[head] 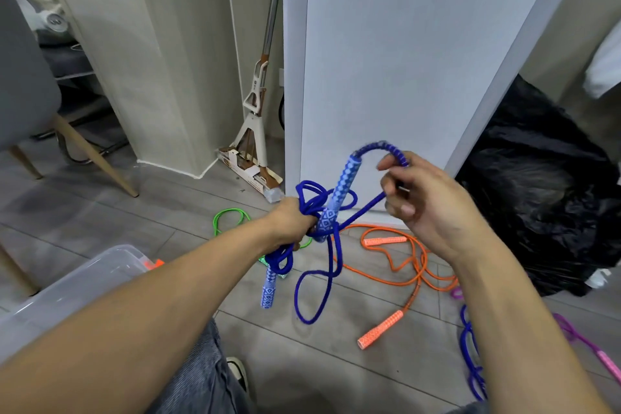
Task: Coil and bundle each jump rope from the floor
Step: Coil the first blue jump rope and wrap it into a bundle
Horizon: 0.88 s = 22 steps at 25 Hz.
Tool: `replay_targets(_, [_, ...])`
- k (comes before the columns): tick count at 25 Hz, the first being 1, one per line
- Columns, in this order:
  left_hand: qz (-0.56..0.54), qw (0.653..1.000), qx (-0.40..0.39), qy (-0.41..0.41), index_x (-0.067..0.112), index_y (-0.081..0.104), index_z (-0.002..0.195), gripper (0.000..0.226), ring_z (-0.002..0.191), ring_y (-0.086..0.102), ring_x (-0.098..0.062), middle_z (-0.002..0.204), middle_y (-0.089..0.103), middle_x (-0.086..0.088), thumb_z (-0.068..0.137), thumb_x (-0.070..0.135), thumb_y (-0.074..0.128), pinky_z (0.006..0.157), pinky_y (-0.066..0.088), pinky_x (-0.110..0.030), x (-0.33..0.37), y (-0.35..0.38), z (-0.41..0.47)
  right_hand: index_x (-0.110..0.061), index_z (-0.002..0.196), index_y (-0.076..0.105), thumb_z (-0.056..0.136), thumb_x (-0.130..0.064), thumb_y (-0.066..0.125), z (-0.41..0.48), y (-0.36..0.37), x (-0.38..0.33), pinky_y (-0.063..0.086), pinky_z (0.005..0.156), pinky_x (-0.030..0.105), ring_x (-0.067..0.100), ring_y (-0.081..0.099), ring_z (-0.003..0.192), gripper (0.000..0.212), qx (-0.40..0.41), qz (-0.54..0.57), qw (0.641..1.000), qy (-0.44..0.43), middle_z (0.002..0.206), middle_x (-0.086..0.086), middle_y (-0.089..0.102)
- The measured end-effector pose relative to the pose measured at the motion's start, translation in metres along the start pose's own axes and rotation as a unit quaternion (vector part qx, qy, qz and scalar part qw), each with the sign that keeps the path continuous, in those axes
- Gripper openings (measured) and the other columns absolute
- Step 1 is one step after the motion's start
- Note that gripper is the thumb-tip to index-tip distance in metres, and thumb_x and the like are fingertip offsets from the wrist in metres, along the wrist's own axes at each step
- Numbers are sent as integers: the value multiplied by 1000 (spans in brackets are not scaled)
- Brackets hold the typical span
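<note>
In front of the white panel (pixel 403 60), our left hand (pixel 290 218) grips the gathered loops of the blue jump rope (pixel 340 195). One patterned handle stands up from the fist and the other hangs below. Our right hand (pixel 423 208) pinches the cord arching from the upper handle. The orange jump rope (pixel 379 334) lies at the panel's foot, with the green jump rope (pixel 232 210) to its left. The mop (pixel 256 86) left of the panel bears a logo too small to read.

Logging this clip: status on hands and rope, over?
Left hand grips blue jump rope coils. Right hand pinches its strand by the upper handle. Orange rope and green rope loose on floor, nothing blocking.
</note>
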<state>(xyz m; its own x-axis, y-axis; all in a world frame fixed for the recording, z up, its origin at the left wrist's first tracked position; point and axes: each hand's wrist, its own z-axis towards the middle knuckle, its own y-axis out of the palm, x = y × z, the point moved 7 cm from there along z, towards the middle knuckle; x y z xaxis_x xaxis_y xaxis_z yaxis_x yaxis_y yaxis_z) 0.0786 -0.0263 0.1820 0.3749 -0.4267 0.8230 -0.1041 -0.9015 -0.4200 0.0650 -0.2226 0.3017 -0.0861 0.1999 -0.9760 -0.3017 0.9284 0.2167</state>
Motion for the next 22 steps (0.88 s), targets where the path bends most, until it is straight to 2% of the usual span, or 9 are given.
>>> replay_targets(3, [52,998,32,-16,6,54,92,2,48,44,-19,67,49,-10,94,7,54,43,40,-26,-6,-7,4,-11,80,61,96,-20,53,2,-19,-3,11,53,31,12,20,38,20,117,40,992,10,56,4,45])
replay_targets(5, [41,996,70,-46,3,54,107,17,52,47,-20,75,53,-13,91,9,58,46,42,-26,-16,-16,13,-15,76,59,94,-25,63,2,-38,3,10,51,30,13,20,37,21,211,66,975,1,51,2,45])
replay_targets(7, [9,993,93,-74,2,53,115,26,54,50,-22,81,57,-15,90,7,58,50,46,-29,-24,-21,16,-17,74,53,95,-25,60,3,-58,17,11,46,24,12,26,34,23,274,99,956,26,53,3,57])
replay_targets(9, [-44,988,130,-66,0,57,108,18,52,49,-23,75,59,-13,90,5,58,52,46,-29,-22,-29,13,-14,78,51,96,-23,51,2,-80,30,23,42,19,17,42,37,20,313,-71,942,98,63,9,70])
replay_targets(11, [-76,979,185,-32,2,61,97,7,48,47,-20,65,60,-7,90,3,58,49,41,-27,-13,-44,9,-4,85,59,93,-22,46,-2,-96,39,40,53,27,29,61,60,24,311,-310,881,175,74,17,72])
replay_targets(12, [-89,977,195,-17,5,61,91,4,46,46,-18,63,64,-5,90,2,58,49,40,-26,-9,-50,7,0,85,62,93,-22,45,-4,-98,44,42,57,27,31,63,65,29,293,-380,853,205,75,17,71])
replay_targets(14, [-101,981,162,13,8,64,86,9,47,46,-17,69,73,-6,89,5,57,53,43,-30,1,-52,1,0,77,63,93,-22,46,-6,-94,54,40,50,22,25,59,50,31,222,-456,822,260,67,14,74])
replay_targets(18, [55,978,181,91,9,67,90,16,63,58,-30,77,70,-10,88,19,55,65,53,-41,29,-59,-13,-6,72,62,92,-25,48,-11,-82,62,42,50,22,17,55,40,31,92,-583,735,334,50,7,68])
replay_targets(22, [-181,950,226,113,2,70,87,19,39,44,-22,77,70,-16,86,14,55,47,40,-30,49,-67,-29,-13,68,59,97,-22,50,-30,-55,82,33,36,13,5,45,26,31,-106,-633,649,408,39,-5,58])
